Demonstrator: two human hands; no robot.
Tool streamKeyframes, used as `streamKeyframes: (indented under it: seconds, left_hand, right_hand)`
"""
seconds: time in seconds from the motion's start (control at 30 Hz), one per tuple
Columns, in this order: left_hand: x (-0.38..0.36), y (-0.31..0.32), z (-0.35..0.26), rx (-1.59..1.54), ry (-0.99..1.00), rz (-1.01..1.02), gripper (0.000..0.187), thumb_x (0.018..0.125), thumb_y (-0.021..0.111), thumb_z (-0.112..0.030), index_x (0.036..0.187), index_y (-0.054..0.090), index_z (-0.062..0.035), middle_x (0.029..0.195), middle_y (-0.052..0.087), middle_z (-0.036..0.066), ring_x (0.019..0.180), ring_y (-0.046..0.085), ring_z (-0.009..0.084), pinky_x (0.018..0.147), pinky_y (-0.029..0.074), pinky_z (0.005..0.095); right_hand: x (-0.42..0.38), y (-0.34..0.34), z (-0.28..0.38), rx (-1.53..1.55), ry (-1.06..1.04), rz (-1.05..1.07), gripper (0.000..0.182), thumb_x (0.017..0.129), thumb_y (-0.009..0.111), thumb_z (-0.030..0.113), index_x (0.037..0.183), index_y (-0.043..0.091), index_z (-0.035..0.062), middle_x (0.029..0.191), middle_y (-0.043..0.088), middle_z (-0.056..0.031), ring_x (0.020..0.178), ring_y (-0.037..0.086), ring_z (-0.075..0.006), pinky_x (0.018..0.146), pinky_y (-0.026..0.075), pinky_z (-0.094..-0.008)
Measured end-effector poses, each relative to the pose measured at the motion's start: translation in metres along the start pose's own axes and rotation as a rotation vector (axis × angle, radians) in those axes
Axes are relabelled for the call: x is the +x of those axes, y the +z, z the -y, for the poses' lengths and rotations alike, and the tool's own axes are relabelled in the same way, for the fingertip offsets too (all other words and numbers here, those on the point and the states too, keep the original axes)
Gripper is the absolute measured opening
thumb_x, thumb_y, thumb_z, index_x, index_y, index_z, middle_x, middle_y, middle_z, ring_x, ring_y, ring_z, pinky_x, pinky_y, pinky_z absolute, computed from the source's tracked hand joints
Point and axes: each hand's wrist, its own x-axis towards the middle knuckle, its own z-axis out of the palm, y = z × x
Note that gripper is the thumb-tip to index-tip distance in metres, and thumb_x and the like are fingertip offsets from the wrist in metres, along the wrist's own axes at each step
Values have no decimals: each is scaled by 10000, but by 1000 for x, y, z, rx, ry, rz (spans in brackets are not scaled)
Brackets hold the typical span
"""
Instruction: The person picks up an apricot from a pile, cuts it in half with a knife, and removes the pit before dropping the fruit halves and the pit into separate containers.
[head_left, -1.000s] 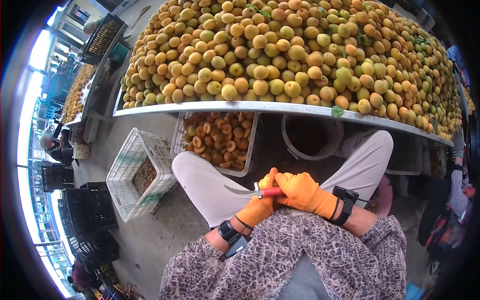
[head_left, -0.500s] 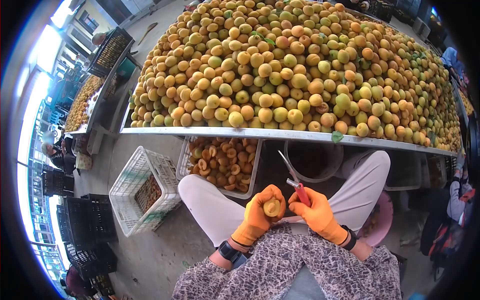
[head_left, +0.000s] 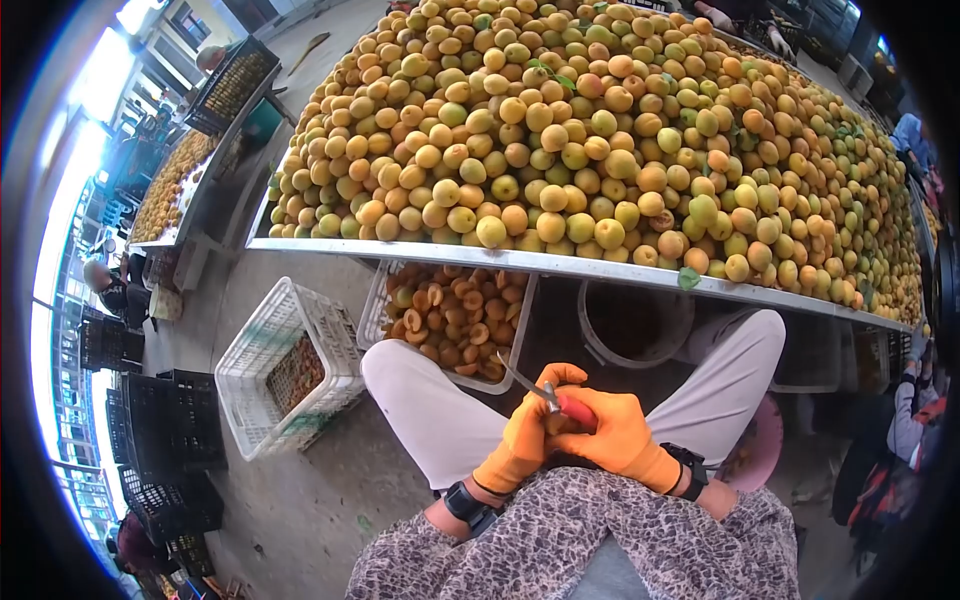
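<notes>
My right hand [head_left: 618, 438], in an orange glove, is closed around a red-handled tool [head_left: 578, 411] with a thin, curved metal blade pointing up and left. The blade passes over my left hand [head_left: 519, 441], also gloved in orange, which is curled closed against my right. Between the hands a small brownish-yellow part of an apricot [head_left: 554, 424] shows; the rest is hidden by fingers. Both hands are above my lap. Just beyond them, under the table edge, a white crate [head_left: 519, 352] holds apricot halves [head_left: 450, 318].
A metal-edged table [head_left: 420, 252] carries a large heap of apricots [head_left: 560, 150]. Left of my knee stands a white crate [head_left: 250, 375] with brownish bits inside. A clear tub [head_left: 590, 335] sits under the table, a pink basin [head_left: 768, 440] by my right leg. Black crates [head_left: 165, 425] are stacked left.
My hands have come together, and the tool has moved left over my left hand. The cut apricot face that showed in my left hand is now covered. The view has shifted slightly.
</notes>
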Motion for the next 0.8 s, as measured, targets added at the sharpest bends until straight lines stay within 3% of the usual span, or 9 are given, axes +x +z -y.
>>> streamKeyframes:
  seconds: [0.2, 0.27, 0.33, 0.4, 0.47, 0.53, 0.63, 0.73, 0.8]
  left_hand:
    - [1, -6, 13, 139, 58, 54, 503, 955, 404, -484, 1108, 544, -26, 928, 590, 26, 860, 559, 101, 758, 457, 249]
    - [0, -9, 22, 210, 90, 39, 505, 963, 405, -509, 1075, 551, -39, 915, 589, 13, 866, 560, 101, 763, 452, 243]
    - [2, -7, 24, -30, -180, -79, 504, 952, 441, -551, 1033, 537, -62, 959, 575, 18, 883, 558, 109, 781, 449, 246]
    - [3, -15, 43, -44, -247, -137, 458, 972, 449, -523, 1034, 529, -76, 966, 553, 9, 894, 551, 103, 786, 445, 239]
    - [-2, -10, 42, -29, 53, -13, 315, 1033, 383, -276, 1059, 528, 3, 966, 577, 19, 905, 557, 147, 824, 447, 283]
    - [1, -13, 38, 171, 121, 11, 313, 1029, 393, -291, 1067, 534, -14, 942, 587, 17, 881, 571, 154, 801, 456, 282]
    - [4, -10, 33, -62, 73, -3, 300, 1023, 405, -313, 1038, 540, -45, 921, 585, 12, 865, 561, 141, 769, 461, 293]
    - [-4, -7, 25, -139, -115, -163, 328, 1017, 416, -363, 1083, 551, -71, 963, 601, 16, 890, 566, 133, 784, 464, 285]
    - [-1, -14, 25, -39, -209, -79, 496, 1020, 399, -397, 1413, 412, -94, 1264, 564, 79, 1131, 562, 166, 928, 438, 239]
  right_hand:
    - [-2, 8, -5, -63, -51, -80, 278, 699, 777, 168, 950, 698, 77, 730, 661, -144, 616, 668, -275, 571, 527, -320]
    - [-4, 10, -11, 20, -31, -45, 299, 722, 722, 80, 1013, 664, 45, 726, 645, -110, 614, 614, -126, 595, 492, -258]
    - [-4, 11, -14, 12, -13, -38, 290, 729, 719, 83, 1009, 660, 43, 714, 634, -102, 599, 588, -117, 583, 480, -255]
    - [-4, 11, -18, -2, 9, -30, 280, 735, 717, 86, 1005, 656, 41, 702, 623, -94, 584, 563, -108, 570, 468, -253]
    - [-5, 13, -22, 9, 7, -47, 264, 743, 709, 84, 997, 654, 38, 682, 603, -81, 575, 521, -88, 555, 453, -253]
    - [-3, 10, -19, -8, 29, -21, 271, 740, 714, 71, 1002, 653, 31, 709, 619, -75, 611, 536, -72, 578, 459, -247]
    - [0, 6, -22, 100, 49, 2, 275, 740, 733, 63, 1000, 652, 28, 757, 651, -64, 667, 574, -75, 623, 481, -239]
    - [-2, 6, -31, 358, 238, 60, 319, 738, 755, 57, 1042, 663, 40, 822, 678, -47, 742, 626, -102, 689, 514, -246]
    - [-3, 8, -37, 294, 244, 48, 464, 742, 752, 55, 1196, 666, 98, 852, 693, -58, 787, 646, -118, 736, 533, -270]
